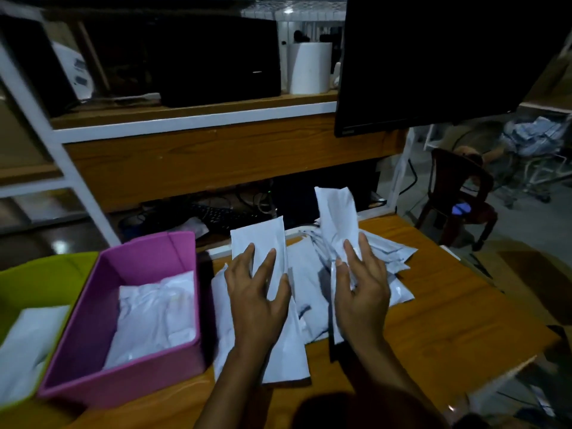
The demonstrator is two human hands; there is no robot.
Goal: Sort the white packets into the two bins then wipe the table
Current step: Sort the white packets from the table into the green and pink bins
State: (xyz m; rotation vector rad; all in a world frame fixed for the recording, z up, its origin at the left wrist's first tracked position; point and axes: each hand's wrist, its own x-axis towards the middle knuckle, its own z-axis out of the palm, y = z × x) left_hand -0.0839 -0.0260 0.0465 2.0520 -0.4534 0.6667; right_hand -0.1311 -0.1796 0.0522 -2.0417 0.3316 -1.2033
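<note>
View from a head-worn camera, looking down at a wooden bench [448, 320] in dim light. Both hands are raised over a loose pile of white packets [312, 274] that sits at the middle of the bench and spreads toward its far edge.

The left hand [257, 292] pinches a flat white plastic packet [260, 243] between thumb and fingers and holds it upright. The right hand [362, 292] grips a crumpled white plastic packet [337, 218], also upright, just beside the first.

At the bench's left edge stands a pink rectangular plastic bin [93, 320] with several white packets already inside. Left of it, touching or nearly touching, is a lime-green plastic bin [40, 280] holding at least one.

The sorting step appears to be in hand, with much of the pile left and the wiping not yet begun. The next move probably calls for deciding which bin each held packet belongs in, then carrying it leftward and dropping it there. What separates the two kinds cannot be told.
</note>
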